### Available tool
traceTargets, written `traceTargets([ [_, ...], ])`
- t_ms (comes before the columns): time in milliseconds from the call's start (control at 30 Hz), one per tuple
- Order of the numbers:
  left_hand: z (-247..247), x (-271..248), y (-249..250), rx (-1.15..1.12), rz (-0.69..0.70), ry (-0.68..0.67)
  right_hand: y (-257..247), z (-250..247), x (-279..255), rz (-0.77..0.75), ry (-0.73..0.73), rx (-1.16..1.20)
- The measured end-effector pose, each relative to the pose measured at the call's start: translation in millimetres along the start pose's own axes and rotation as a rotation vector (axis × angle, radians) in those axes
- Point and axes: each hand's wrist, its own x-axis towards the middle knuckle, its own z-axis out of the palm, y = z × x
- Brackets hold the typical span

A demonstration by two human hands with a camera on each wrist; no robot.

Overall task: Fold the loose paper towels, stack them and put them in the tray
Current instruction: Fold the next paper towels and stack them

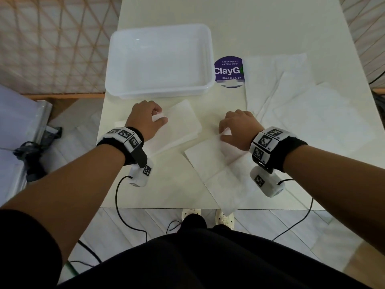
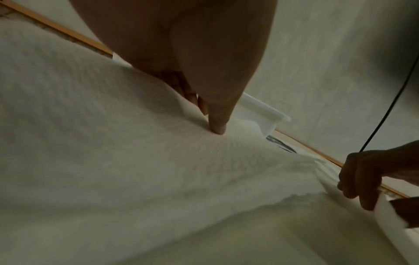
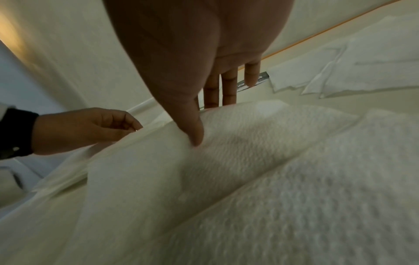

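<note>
A white plastic tray stands empty at the back of the table. In front of it lies a folded paper towel stack, and my left hand pinches its left edge between thumb and curled fingers. The left wrist view shows the left hand with the thumb on top of the stack and the fingers under a layer. My right hand pinches the far edge of an unfolded towel and lifts it a little. In the right wrist view the right hand has its thumb on this towel.
Several loose paper towels lie spread at the right of the table. A round purple sticker sits between them and the tray. The unfolded towel's near corner hangs over the table's front edge. Black cables trail from both wrist cameras.
</note>
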Motion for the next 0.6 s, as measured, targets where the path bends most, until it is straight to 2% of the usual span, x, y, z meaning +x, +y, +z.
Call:
traceTargets([
  [100,-2.8,-3.6,7.5,0.101,0.040,0.080,5.3,-7.0,-2.2,0.019,0.007,0.031],
  [200,-7.1,-16.8,28.8,0.012,0.174,0.183,13.5,-18.3,-5.5,0.068,0.057,0.110],
  [267,-5.3,-31.6,49.5,-0.085,0.291,0.101,21.4,-26.1,-8.8,0.140,0.098,0.178],
  [367,12.6,-56.5,75.9,-0.089,0.476,-0.144,35.0,-33.0,-15.0,0.253,0.122,0.260],
  [467,40.0,-70.1,82.4,0.030,0.528,-0.314,45.6,-33.0,-21.5,0.265,0.130,0.291],
  [533,51.7,-74.1,81.8,0.089,0.536,-0.352,51.1,-32.4,-26.6,0.260,0.144,0.318],
  [600,56.2,-76.5,81.1,0.088,0.544,-0.327,55.1,-33.0,-32.0,0.257,0.152,0.352],
])
